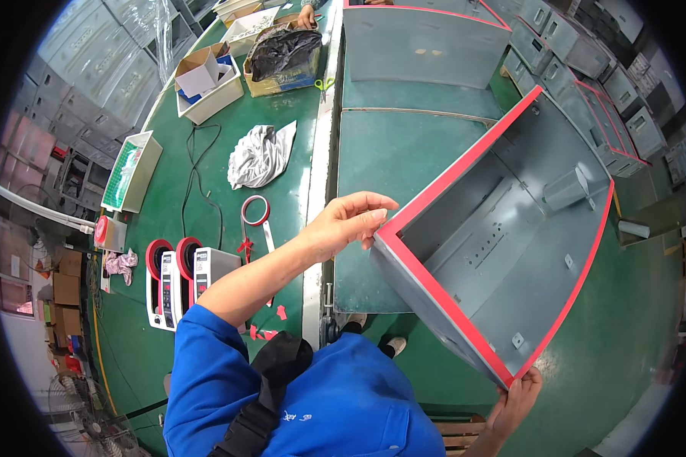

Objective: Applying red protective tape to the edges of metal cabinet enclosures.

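A worker's left hand (347, 222) pinches the near corner of a red-edged grey metal box (503, 244), tilted over the bench (404, 152) at 3 o'clock; right hand (517, 400) clamps its lower corner. A slip could drop it.

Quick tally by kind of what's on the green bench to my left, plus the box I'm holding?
Grey metal box with red-taped rim, held by the left hand and right hand: 1
Tape dispensers: 2
Loose red tape roll: 1
Crumpled grey cloth: 1
Open cardboard boxes: 2
Total: 7
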A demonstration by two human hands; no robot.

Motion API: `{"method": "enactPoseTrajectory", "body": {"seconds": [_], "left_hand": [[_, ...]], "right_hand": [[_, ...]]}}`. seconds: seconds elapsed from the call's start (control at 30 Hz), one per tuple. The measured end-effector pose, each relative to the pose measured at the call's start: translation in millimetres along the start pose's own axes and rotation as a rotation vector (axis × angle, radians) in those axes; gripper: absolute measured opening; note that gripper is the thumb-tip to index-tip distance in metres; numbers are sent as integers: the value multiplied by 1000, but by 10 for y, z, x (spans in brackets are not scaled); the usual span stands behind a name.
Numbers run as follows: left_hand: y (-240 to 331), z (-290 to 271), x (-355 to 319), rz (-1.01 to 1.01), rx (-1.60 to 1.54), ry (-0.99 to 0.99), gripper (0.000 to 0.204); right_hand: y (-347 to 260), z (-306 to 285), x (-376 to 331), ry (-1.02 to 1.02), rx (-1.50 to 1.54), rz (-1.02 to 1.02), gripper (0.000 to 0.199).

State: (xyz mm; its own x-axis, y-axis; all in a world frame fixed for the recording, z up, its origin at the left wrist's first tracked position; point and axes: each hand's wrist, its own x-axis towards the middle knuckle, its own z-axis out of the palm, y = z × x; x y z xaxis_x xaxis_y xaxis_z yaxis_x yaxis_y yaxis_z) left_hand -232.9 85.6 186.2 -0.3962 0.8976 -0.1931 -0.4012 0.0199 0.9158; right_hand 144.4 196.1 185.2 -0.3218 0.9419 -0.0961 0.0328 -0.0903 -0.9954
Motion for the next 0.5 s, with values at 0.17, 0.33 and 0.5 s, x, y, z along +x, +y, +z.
{"method": "enactPoseTrajectory", "body": {"seconds": [0.17,0.33,0.5], "left_hand": [[-25,11,20,57,89,-12,28],[-50,-2,47,10,-65,-11,26],[-118,-34,30,-29,-205,11,31]], "right_hand": [[42,-6,45,-20,11,-8,36],[45,-43,41,-45,20,-5,44],[82,-73,24,-12,61,6,48]]}}
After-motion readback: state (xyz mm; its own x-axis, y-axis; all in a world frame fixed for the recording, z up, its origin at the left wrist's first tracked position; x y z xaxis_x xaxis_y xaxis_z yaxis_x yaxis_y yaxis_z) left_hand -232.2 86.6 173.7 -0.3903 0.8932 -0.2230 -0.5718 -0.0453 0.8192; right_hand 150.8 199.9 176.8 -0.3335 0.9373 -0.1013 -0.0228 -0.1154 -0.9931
